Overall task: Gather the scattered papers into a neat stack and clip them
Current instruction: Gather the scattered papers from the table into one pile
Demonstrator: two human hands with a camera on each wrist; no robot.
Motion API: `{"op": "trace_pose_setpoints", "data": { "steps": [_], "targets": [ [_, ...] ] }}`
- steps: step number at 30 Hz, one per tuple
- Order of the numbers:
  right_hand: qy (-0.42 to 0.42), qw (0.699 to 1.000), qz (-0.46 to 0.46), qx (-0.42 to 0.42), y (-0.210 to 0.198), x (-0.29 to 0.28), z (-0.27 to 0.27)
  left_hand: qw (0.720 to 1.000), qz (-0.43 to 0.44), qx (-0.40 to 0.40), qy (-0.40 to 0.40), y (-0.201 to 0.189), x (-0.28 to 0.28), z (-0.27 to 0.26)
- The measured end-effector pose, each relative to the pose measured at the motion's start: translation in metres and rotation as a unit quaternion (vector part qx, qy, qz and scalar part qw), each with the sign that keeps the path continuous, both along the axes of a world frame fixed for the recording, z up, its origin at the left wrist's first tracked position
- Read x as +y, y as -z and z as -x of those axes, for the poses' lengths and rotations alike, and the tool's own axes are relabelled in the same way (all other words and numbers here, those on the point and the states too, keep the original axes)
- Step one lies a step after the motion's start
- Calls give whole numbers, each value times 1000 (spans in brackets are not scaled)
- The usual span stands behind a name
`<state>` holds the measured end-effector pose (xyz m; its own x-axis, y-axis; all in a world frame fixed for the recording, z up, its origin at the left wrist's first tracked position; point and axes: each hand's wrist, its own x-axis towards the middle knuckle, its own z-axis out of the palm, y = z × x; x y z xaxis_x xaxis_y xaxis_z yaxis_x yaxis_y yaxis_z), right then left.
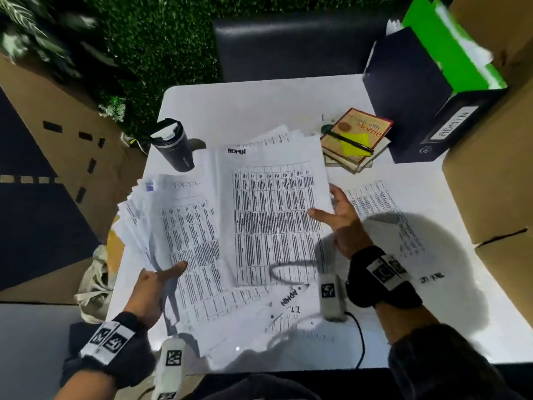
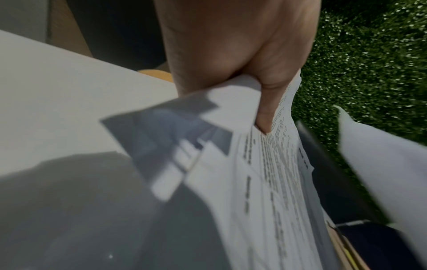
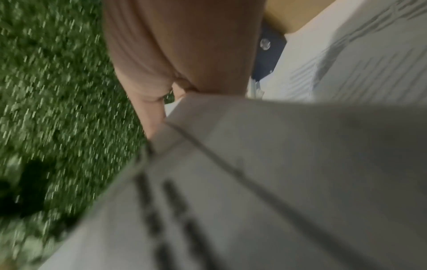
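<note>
- The papers (image 1: 230, 226) were raised above the white table (image 1: 245, 105) as a loose, fanned bundle, corners splayed toward nine o'clock and six o'clock.
- The left hand (image 1: 153, 287) pinched the bundle's near-left edge, thumb on top; the right hand (image 1: 341, 217) held the three-o'clock edge, thumb on top of the sheet, fingers spread.
- One sheet (image 1: 383, 209) lay flat on the table at three o'clock, not yet gathered.
- Risk, as a judgement: the fan was held only at its edges, so sheets could slide out or crease if squared too quickly; the tumbler (image 1: 173, 145) at eleven o'clock could be knocked.
- No clip could be made out.
- Legible writing: "ADMIN" on the top sheet and on the binder (image 1: 452, 125); "Morrie" on the book (image 1: 357, 131).
</note>
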<state>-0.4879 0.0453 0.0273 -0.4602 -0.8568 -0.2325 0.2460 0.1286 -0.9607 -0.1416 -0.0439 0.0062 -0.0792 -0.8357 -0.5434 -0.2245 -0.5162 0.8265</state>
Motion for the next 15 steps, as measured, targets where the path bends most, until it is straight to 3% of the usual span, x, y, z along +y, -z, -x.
{"op": "trace_pose_setpoints", "data": {
  "steps": [5,9,12,15],
  "targets": [
    [-109,987,-120,-18,22,3,-58,997,-39,32,66,-9,-7,19],
    [-40,991,-90,-89,47,7,-90,987,-84,108,79,-5,-13,9],
    [-45,986,-104,-125,47,11,-104,978,-75,64,186,-12,-8,5],
    [-73,985,-131,-86,51,15,-112,982,-22,-31,185,-18,-4,-3]
  ]
}}
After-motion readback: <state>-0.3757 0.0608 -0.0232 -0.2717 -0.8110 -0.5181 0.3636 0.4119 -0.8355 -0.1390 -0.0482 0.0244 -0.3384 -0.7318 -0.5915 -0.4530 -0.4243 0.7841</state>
